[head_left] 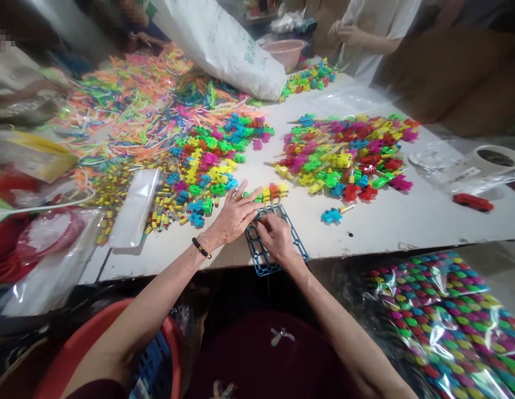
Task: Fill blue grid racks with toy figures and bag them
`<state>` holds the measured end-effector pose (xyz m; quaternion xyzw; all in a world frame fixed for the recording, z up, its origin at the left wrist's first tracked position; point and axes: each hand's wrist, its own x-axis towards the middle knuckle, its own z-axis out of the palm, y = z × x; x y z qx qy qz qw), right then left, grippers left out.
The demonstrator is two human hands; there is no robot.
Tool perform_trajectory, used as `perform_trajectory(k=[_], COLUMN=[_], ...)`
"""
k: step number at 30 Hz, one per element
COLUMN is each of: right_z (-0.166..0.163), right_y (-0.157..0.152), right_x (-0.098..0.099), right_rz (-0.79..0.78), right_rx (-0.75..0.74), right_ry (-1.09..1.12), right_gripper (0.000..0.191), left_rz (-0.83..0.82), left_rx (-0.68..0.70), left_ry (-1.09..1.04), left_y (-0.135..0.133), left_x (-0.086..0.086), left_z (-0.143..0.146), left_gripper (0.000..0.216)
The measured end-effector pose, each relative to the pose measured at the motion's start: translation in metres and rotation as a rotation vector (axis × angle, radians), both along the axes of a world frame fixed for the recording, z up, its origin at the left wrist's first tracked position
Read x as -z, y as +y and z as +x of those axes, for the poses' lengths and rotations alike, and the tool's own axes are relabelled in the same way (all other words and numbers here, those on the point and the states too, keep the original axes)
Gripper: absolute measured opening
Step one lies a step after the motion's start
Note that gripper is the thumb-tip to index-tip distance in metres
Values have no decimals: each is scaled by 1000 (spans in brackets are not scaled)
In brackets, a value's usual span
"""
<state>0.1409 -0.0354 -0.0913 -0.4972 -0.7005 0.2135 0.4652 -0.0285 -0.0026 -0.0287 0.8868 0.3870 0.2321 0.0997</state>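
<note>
A blue plastic grid frame lies at the table's front edge, part of it jutting over. My left hand, with a dark bead bracelet at the wrist, reaches over the frame's far left corner with its fingers stretched out. My right hand rests over the middle of the frame, its fingers curled and pinched together near the left fingertips; what they hold is hidden. A short row of small yellow and orange plastic toy pieces sits along the frame's far edge, just beyond both hands.
Piles of colourful toy pieces cover the table, with tangled bright strips behind. A white sack leans across the back. Clear bags lie left, a tape roll right. A red tub stands below. Other people work opposite.
</note>
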Motion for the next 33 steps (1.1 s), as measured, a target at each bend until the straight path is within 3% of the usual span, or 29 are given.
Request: perform_trajectory(k=[6,15,18,25,28,33], right_z=[3,11,17,3,-1,1], right_y=[-2,12,12,30,36,36], right_x=[-5,1,9,8,9,15], right_rz=[-27,-400,-363,-160,-181,-201], right_rx=[-23,-217,-210,-179,-233,-229], right_ry=[27,385,323,-110,-125,-42], right_gripper=[19,18,9,7,17,19], left_rz=[1,-14,-25,40,86,95], left_rx=[16,27,19,-27,-21,-20], left_ry=[-78,-91,-96,-83,-47,-36], left_y=[0,3,-1,-13,-15,-15], left_x=[4,6,4,12,18,21], left_z=[3,0,-5,-13,-12,-11], left_gripper=[32,35,40,54,56,60])
